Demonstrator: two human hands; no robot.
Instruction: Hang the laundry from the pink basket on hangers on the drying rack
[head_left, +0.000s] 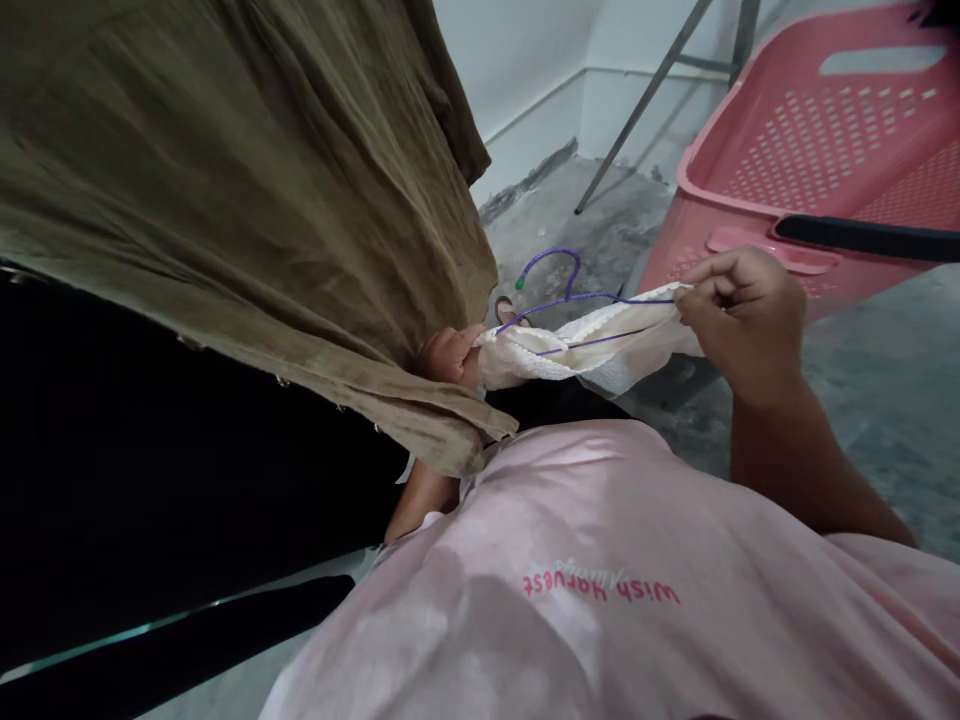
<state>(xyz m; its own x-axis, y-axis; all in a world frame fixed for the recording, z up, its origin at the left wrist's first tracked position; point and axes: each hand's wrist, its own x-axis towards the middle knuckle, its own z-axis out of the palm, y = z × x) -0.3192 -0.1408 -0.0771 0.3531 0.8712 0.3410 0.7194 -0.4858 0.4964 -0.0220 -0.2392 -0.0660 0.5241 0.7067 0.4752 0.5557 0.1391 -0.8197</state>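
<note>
Stretched between my two hands is a white garment (630, 365) with a textured edge. A purple wire hanger (592, 296) runs partly inside it, its curved hook with a green tip rising above the cloth. My right hand (754, 315) is closed in a pinch on the garment's right end, where the hanger wire also reaches. My left hand (450, 357) grips the garment's other end, its fingers curled. Behind an olive-brown shirt (300, 200) that hangs at the left, part of my left hand and forearm is hidden.
A pink laundry basket (690, 235) with a black handle stands at the right, close beyond my right hand. Thin metal legs (637, 115) rise from the grey floor (540, 220) near the white wall. Dark cloth (187, 440) hangs at the lower left.
</note>
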